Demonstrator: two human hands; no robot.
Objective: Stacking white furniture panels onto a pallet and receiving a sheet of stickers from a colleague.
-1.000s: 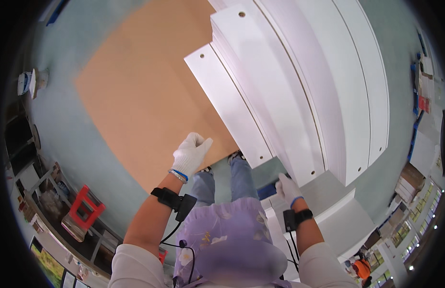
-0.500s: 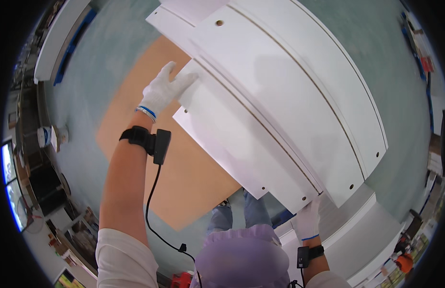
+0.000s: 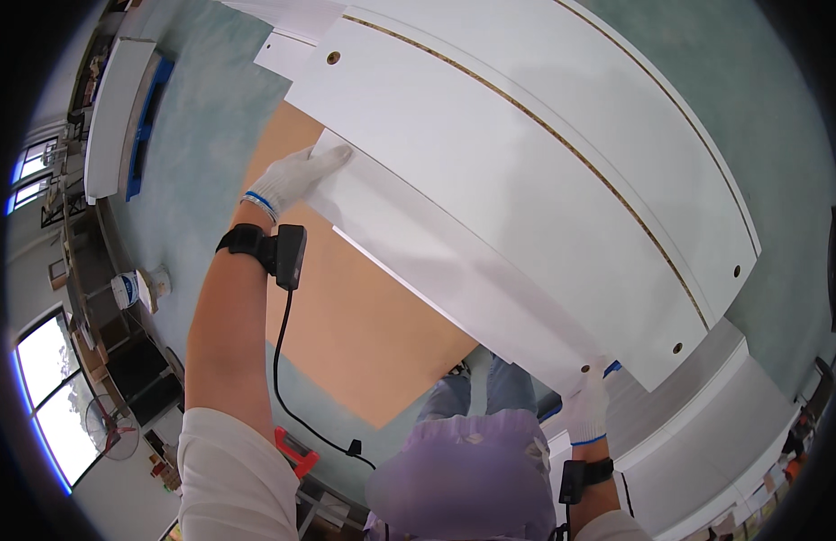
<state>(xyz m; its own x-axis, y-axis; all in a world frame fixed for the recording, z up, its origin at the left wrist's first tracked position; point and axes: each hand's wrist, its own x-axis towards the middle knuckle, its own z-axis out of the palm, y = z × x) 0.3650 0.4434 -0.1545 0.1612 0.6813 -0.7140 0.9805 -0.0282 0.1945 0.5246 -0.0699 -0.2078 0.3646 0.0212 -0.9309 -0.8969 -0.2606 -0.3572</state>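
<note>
A long white panel with a drilled hole near its right end lies tilted between my hands. My left hand, in a white knit glove, is closed on its left end, the fingers lying over the top edge. At the right end, my right hand, also gloved, grips the corner; its fingertips are partly hidden. Just beyond lies a wider white panel with a brown groove along its length and holes near its ends. Under the held panel the thin edge of another white piece shows. Black straps with small boxes sit on both wrists.
A brown board lies beneath the panels. White curved panels are stacked at the lower right. Another white stack rests on a blue pallet at the far left. A bucket stands by the left shelving; a red object is near my left elbow.
My left hand, spread with the thumb apart before, has closed on the panel's end. The held panel has tilted, and its long groove no longer shows. My view has shifted.
</note>
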